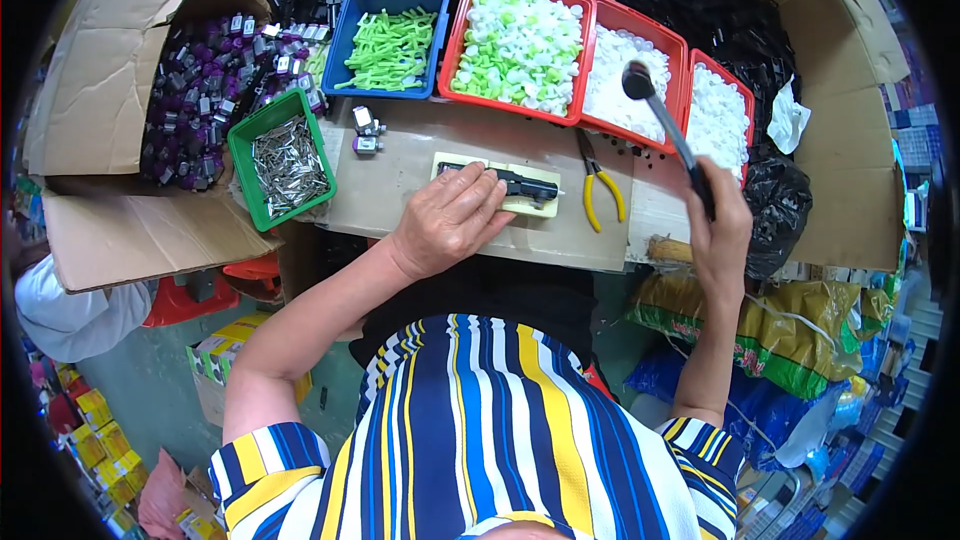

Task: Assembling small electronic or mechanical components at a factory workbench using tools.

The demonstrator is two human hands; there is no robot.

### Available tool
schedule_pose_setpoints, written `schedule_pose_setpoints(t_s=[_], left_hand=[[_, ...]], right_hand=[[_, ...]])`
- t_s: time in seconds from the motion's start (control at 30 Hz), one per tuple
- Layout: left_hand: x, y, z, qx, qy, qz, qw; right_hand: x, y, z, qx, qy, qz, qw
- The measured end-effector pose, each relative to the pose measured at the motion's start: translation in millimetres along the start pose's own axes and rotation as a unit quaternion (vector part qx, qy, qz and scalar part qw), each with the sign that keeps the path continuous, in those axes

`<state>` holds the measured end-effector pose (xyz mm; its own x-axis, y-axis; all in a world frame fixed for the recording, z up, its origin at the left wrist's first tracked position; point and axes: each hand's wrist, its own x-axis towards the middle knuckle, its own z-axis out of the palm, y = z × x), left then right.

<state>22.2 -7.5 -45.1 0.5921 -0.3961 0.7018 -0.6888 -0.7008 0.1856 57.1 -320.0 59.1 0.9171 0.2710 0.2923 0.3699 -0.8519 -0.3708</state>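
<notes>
Head view: I see the left hand (450, 220) laid over a black part (530, 187) on a cream block (547, 210), fingers pressed together, probably steadying it. Right hand (724, 225): fingers curled round a hammer-like tool (672, 126), head up, likely for clearance. Pliers (590, 202) lie beside the block; green bin (300, 209) off left, presumably for reach.

Hammer (668, 122): dark-headed, tilted | black piece (525, 185): on cream block (522, 206)

Black piece (530, 186) partly beneath left fingers (468, 192)
</notes>
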Motion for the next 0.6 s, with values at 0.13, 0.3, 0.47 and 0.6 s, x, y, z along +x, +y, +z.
schedule_pose_setpoints(t_s=[0.13, 0.3, 0.47, 0.6], left_hand=[[-1.0, 0.3, 0.6, 0.007, -0.003, -0.002, 1.0], [0.6, -0.5, -0.1, 0.005, -0.004, 0.003, 1.0], [3.1, -1.6, -2.3, -0.005, -0.019, 0.003, 1.0], [-0.2, 1.5, -1.7, -0.009, -0.016, -0.008, 1.0]], right_hand=[[-28.8, -21.2, 6.6, 0.09, -0.12, 0.002, 0.989], [-42.7, -48.2, 0.9, 0.191, -0.052, -0.044, 0.979], [-51.8, -40.8, 22.2, 0.099, -0.212, -0.029, 0.972], [-55.1, -39.2, 21.4, 0.095, -0.202, -0.051, 0.973]])
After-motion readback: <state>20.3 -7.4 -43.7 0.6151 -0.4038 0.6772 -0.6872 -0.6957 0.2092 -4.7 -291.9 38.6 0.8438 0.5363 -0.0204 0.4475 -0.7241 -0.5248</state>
